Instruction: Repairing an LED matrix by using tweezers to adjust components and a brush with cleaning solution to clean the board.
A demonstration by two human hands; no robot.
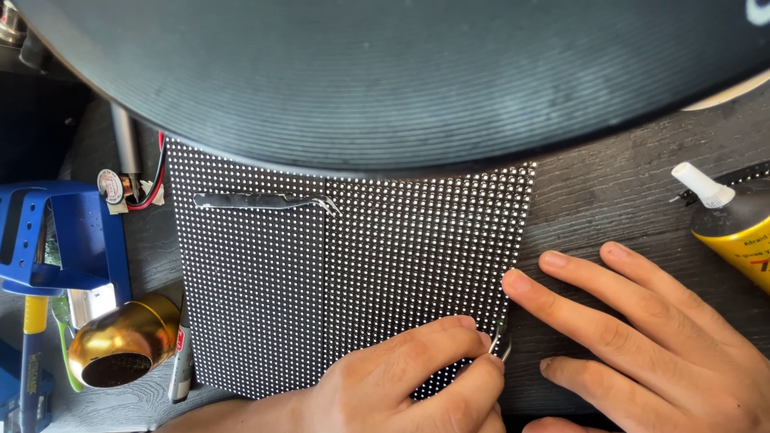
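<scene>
Dotted panel (353,265) under both hands (513,361)

The LED panel (321,281) is seen as matt black plastic, studded all over with tiny glossy dots. The desk (609,192) is dark wood, grain left rough. A shiny, polished brass-coloured metal cup (120,341) is reflected in. The yellow glue tube (734,228) looks like glossy plastic.
</scene>
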